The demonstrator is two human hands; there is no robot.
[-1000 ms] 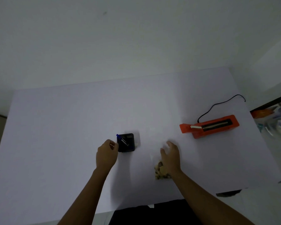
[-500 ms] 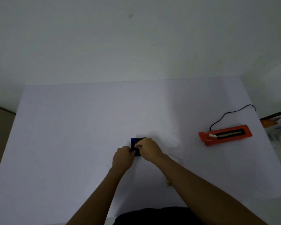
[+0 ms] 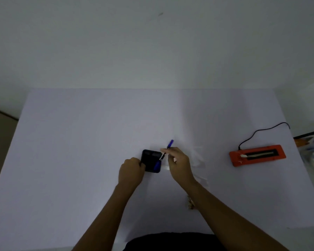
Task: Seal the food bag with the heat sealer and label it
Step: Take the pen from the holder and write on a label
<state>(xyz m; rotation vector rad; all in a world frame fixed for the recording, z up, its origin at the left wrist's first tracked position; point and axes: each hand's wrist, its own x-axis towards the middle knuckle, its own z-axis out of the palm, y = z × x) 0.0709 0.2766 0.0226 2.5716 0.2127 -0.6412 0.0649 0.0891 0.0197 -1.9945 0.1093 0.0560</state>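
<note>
While left grip [image 3: 131, 171] clasps black holder [image 3: 150, 161], right grip [image 3: 178, 163] pinches pen [image 3: 165, 154] above it.

Dim, soft, grainy view with faint shadows and wide-angle edge bending.

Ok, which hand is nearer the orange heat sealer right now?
Right. The right hand holds the blue pen mid-table, left of the heat sealer with bare table between. The left hand is farther left, gripping the black holder.
</note>
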